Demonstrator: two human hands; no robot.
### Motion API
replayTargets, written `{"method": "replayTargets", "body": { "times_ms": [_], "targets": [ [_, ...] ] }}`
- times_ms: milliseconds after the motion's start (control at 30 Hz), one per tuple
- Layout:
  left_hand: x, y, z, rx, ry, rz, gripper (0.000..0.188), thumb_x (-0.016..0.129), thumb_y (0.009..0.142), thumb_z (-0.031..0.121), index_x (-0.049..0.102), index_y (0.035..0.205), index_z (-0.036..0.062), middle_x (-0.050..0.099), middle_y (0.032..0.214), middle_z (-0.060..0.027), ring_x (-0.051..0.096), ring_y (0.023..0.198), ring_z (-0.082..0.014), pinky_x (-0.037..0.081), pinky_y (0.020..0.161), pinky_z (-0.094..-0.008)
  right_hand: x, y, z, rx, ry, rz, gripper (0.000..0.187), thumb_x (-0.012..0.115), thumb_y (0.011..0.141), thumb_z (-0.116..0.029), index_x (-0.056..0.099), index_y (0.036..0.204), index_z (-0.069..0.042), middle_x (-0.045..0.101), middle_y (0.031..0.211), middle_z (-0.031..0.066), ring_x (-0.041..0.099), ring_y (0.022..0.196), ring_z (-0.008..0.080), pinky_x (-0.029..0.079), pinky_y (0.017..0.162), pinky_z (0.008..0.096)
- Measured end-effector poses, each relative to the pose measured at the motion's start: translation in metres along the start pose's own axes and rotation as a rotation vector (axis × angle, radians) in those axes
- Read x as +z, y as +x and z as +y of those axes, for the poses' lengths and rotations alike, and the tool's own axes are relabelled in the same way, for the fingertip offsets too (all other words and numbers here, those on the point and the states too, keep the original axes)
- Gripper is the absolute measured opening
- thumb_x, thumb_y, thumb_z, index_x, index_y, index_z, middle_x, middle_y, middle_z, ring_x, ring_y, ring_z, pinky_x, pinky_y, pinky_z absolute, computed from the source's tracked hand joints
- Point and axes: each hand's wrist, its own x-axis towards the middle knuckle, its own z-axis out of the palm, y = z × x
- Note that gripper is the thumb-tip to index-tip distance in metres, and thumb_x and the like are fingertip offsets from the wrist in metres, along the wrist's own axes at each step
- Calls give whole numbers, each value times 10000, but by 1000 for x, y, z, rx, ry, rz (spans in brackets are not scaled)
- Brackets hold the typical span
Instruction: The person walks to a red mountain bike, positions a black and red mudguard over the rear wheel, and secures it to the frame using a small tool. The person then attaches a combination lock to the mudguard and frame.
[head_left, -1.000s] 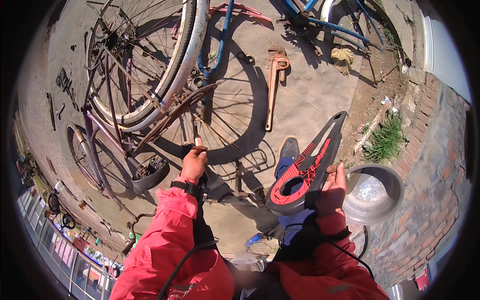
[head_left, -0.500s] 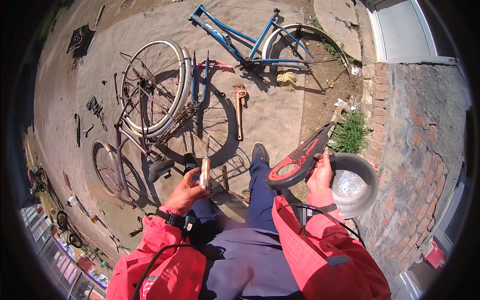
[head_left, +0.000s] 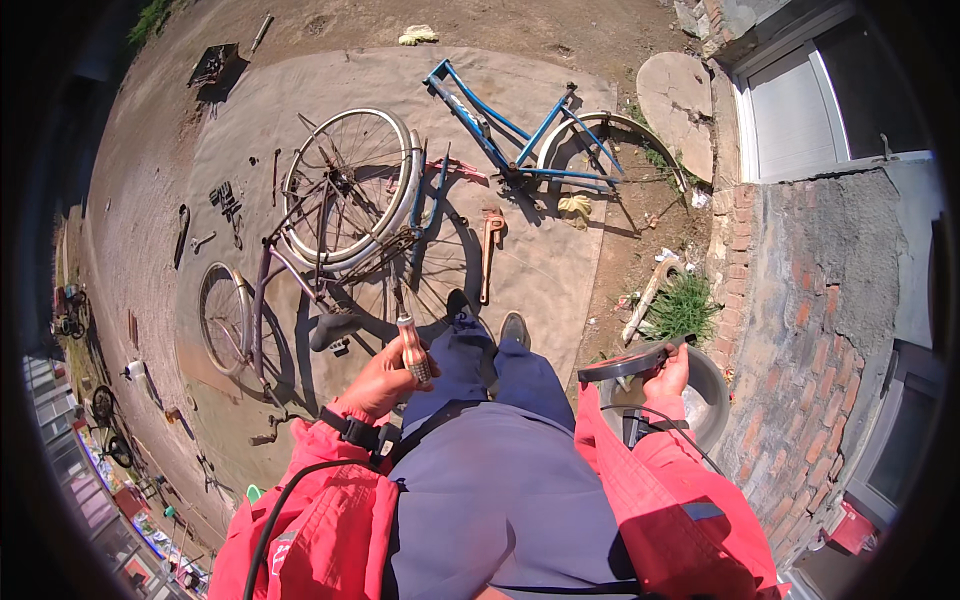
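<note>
My left hand (head_left: pixel 382 380) is closed around the handle of a screwdriver (head_left: pixel 411 345), its shank pointing up and away from me. A black chain guard (head_left: pixel 622 367) is gripped at its right end by my right hand (head_left: pixel 669 374); I see it nearly edge-on, so its red face is hidden. Under and behind that hand stands a round grey basin (head_left: pixel 715 392). Ahead of my feet a rusty pipe wrench (head_left: pixel 490 252) lies on the ground cloth (head_left: pixel 545 285).
Left of centre lies a dismantled bicycle with a white-rimmed wheel (head_left: pixel 300 205) and black saddle (head_left: pixel 335 330). A blue bicycle frame (head_left: pixel 490 130) lies farther off. Loose tools (head_left: pixel 203 242) sit at left. A brick wall (head_left: pixel 790 370) and grass tuft (head_left: pixel 684 306) are at right.
The chain guard has turned from showing its red face to nearly edge-on, and my right hand has shifted slightly right. My view has tilted; my left hand still holds the screwdriver.
</note>
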Motion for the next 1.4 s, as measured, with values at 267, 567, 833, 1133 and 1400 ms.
{"method": "replayTargets", "body": {
  "times_ms": [267, 567, 833, 1133, 1400],
  "targets": [
    [-37, -23, 40, 133, -226, -134, 550, 570, 773, -28, 473, 1305, 75, 611, 1142, -138, 653, 1078, -320, 555, 848, -439, 38, 14, -18, -102, -6, -24, 387, 517, 1035, -439, 633, 882, -103, 594, 789, 3, 570, 747, 153, 509, 688, 333],
    [-63, -47, 57, 231, -310, -140, 636, 568, 760, -25, 440, 1378, 48, 625, 1185, -144, 669, 1089, -335, 567, 833, -435, 162, -8, -18, -62, -22, -161, 413, 491, 1027, -481, 604, 794, -160, 608, 700, 1, 582, 608, 155, 521, 556, 294],
    [-59, -66, 53, 334, -383, -34, 636, 580, 766, -29, 442, 1381, 58, 632, 1165, -144, 675, 1072, -324, 572, 812, -422, 238, 13, -27, -12, -177, -306, 383, 502, 1025, -464, 625, 852, -144, 640, 791, 20, 621, 713, 187, 564, 632, 328],
    [-11, -65, 39, 451, -250, 380, 585, 714, 830, 20, 455, 1354, 36, 563, 1102, -57, 673, 974, -201, 554, 823, -341, 325, 52, -39, 29, -310, -404, 378, 549, 992, -497, 644, 836, -166, 613, 762, -37, 582, 661, 133, 479, 504, 258],
    [39, -60, 23, 525, -289, 519, 485, 746, 840, 39, 490, 1252, 36, 566, 1045, -45, 666, 936, -168, 553, 787, -316, 355, 108, -61, 105, -388, -490, 368, 528, 1014, -473, 657, 853, -168, 623, 769, -38, 565, 666, 136, 471, 530, 274]
  ]
}}
